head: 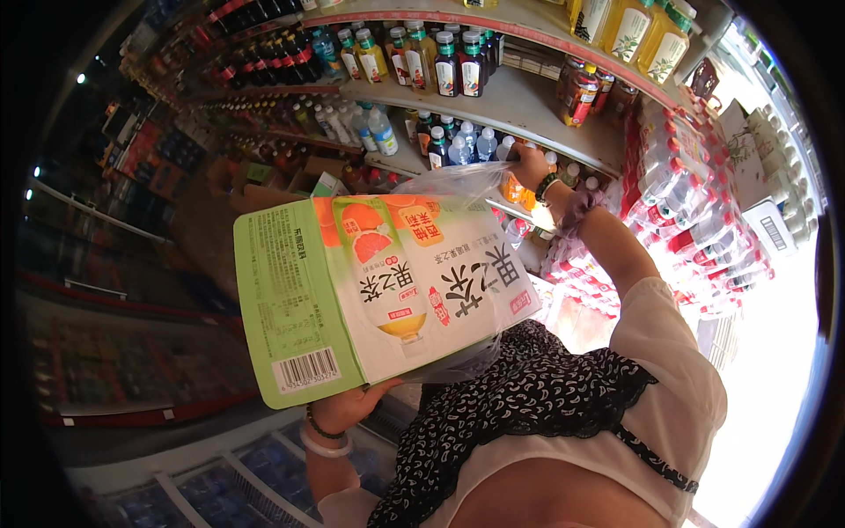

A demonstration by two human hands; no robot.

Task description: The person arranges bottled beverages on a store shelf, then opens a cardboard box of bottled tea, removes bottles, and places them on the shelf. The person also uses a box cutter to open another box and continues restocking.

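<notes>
A drink carton [422, 277], printed with grapefruit and a bottle, is held tilted before my chest. Its green end flap [290, 310] stands out to the left. My left hand [350, 409] supports the carton's lower edge, its fingers partly hidden behind the cardboard. Clear plastic film [455, 178] hangs around the carton's right part and stretches up to my right hand [530, 166]. The fingers of my right hand pinch the gathered film in front of the lower shelf. What the carton holds is hidden.
Shelves [528, 102] of bottled drinks stand ahead. Shrink-wrapped bottle packs [686, 178] are stacked at the right. Open cardboard boxes [264, 198] lie beyond the carton at the left. A chest cooler [231, 462] with a divided top is at the lower left.
</notes>
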